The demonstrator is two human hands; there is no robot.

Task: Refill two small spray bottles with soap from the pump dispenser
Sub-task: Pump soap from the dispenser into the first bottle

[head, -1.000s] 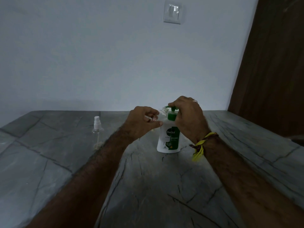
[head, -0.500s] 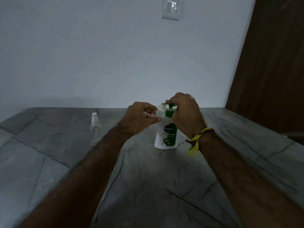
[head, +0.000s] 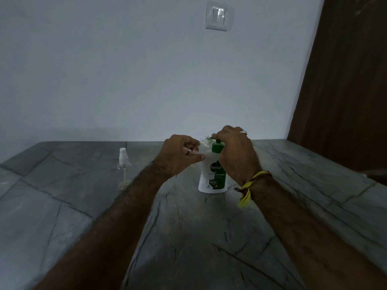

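Grey stone table, white wall, switch, door right; right hand curled over soap dispenser pump mid-table, left hand gripping small bottle at spout, second spray bottle standing left.

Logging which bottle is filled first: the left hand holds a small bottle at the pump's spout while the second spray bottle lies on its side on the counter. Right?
Not quite. In the head view the second spray bottle stands upright on the counter; the left hand does hold a small bottle at the pump's spout.
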